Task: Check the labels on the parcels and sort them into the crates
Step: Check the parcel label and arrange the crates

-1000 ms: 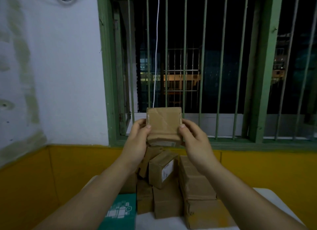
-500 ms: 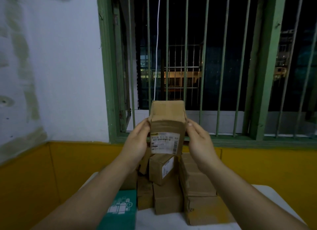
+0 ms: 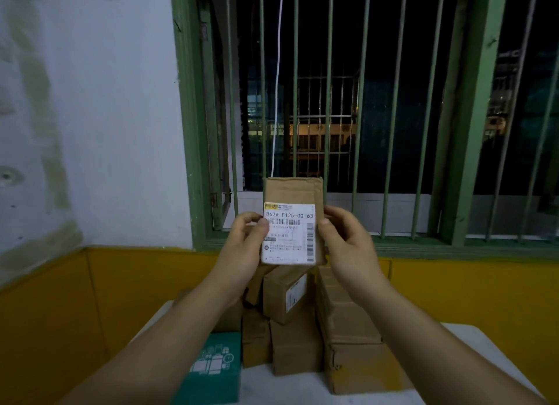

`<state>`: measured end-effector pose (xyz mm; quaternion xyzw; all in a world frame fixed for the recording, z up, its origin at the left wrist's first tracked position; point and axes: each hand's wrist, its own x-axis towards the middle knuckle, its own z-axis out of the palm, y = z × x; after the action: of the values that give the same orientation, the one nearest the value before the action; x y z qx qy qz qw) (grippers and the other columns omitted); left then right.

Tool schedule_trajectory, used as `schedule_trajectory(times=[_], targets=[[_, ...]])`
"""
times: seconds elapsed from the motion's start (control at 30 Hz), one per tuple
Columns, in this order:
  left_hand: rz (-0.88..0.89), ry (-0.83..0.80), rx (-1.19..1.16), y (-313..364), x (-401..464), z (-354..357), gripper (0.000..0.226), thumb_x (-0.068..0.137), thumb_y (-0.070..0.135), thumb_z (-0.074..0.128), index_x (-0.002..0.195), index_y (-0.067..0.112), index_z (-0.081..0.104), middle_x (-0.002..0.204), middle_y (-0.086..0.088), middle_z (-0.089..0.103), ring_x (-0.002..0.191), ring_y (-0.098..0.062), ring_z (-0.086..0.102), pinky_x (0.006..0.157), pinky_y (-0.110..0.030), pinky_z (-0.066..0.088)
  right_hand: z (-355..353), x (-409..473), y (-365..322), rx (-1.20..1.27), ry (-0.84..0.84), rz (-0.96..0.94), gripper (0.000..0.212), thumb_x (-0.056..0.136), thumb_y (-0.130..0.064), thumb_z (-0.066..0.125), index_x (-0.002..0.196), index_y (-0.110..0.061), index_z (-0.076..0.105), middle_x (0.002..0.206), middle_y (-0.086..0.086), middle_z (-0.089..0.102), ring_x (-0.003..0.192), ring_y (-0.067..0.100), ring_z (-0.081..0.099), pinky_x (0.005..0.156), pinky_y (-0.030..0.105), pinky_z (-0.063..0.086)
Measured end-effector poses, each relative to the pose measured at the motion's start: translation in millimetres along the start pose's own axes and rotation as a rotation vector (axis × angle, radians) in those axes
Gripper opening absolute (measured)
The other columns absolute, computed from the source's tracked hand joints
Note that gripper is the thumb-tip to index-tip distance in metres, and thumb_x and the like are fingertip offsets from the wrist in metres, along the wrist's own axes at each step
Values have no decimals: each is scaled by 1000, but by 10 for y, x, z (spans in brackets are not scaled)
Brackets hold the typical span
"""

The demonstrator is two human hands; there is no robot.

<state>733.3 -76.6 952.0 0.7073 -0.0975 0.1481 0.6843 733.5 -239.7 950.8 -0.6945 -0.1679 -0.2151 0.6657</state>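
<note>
I hold a small brown cardboard parcel (image 3: 292,193) up at chest height in front of the window. Its white shipping label (image 3: 289,234), with a barcode and printed code, faces me. My left hand (image 3: 242,253) grips the parcel's left edge with the thumb on the label. My right hand (image 3: 348,247) grips the right edge, thumb at the label's side. Below them a pile of several brown parcels (image 3: 302,323) lies on the white table (image 3: 472,347). No crate is in view.
A green printed box (image 3: 214,362) lies at the pile's left on the table. Behind the table runs a yellow and white wall (image 3: 90,132). A green barred window (image 3: 363,102) fills the back, with a white cord (image 3: 278,72) hanging down it.
The parcel has been turned over in both hands, so the label that was underneath and tilted now faces me squarely. Both hands shifted their grip to the side edges.
</note>
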Motion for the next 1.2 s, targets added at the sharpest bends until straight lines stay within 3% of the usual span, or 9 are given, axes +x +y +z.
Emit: schedule_trajectory(times=[0.13,0.2,0.43,0.67,0.77,0.83,0.9,0.97,1.2], targets=[[-37,-37,-76,36,-20,-4,28,103,39,30,97,37,58,91,11,69,80,0,65,67,-24,54,-40,-14,10,-7,-1,3,27,101,-30,43,123,-26,58,114,-13,62,105,1,57,75,15,48],[-45,-52,-96,62,-34,-13,34,103,42,27,95,38,60,83,13,72,77,0,67,70,-25,52,-45,-11,12,-7,-28,7,33,101,-30,44,131,-25,54,118,-15,59,104,-7,53,73,7,47],[-1,-39,32,118,-76,-3,20,101,37,39,115,39,53,100,16,61,85,2,57,59,-12,45,-22,3,40,0,-44,-14,31,98,-24,52,129,-29,55,111,-14,63,92,-8,62,70,11,51],[24,-37,24,84,-59,-3,20,103,35,37,108,39,56,96,16,63,78,5,61,58,-9,47,-39,12,60,-3,-47,-12,30,99,-24,51,128,-28,55,112,-13,64,94,-5,62,71,13,52],[7,-32,-60,62,-41,-5,35,104,40,26,99,36,60,87,10,71,78,2,67,73,-26,54,-44,19,47,9,-3,15,23,101,-30,44,112,-24,63,108,-8,66,101,6,61,84,26,53],[-20,-6,-111,49,-28,-11,40,103,43,23,102,29,60,90,7,72,85,-6,68,74,-31,54,-35,24,39,21,19,28,24,101,-31,43,95,-20,64,95,-3,67,91,8,63,82,30,52],[-19,21,-56,38,-19,-8,33,103,39,31,103,21,59,90,5,73,80,-4,69,67,-25,52,-13,20,31,-3,30,11,21,99,-26,50,83,-18,60,84,-2,64,75,1,61,67,21,50],[-1,43,7,19,-6,-8,18,101,29,43,100,18,57,90,3,72,74,-1,69,59,-19,51,8,19,53,-25,36,-13,19,96,-20,56,78,-18,56,81,-4,63,73,2,60,60,16,47],[12,62,17,-24,14,-34,11,100,24,47,98,19,56,93,1,71,73,-1,69,57,-14,51,36,28,79,-58,42,1,19,98,-20,52,82,-20,60,92,-2,67,90,15,65,77,33,56]])
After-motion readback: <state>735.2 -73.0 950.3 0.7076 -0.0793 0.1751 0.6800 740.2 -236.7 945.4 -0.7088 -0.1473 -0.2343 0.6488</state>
